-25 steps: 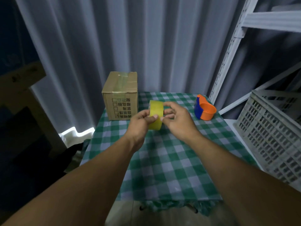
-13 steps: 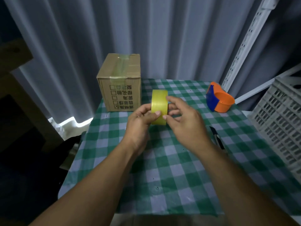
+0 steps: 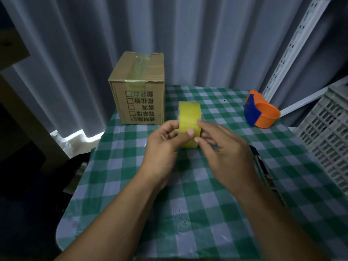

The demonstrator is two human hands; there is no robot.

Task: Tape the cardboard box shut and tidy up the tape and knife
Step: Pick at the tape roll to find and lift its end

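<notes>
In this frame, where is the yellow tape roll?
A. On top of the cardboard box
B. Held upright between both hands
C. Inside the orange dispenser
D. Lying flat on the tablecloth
B: the yellow tape roll stands on edge, gripped by the left hand and right hand above the checked tablecloth.

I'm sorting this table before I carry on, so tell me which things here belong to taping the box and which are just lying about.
For the job:
- yellow tape roll, held by left hand and right hand
- cardboard box, tape already along its top
- knife, dark, partly hidden by the right arm
- orange and blue tape dispenser, probably

Lying about:
- grey plastic crate
- white metal shelving
- curtain
</notes>
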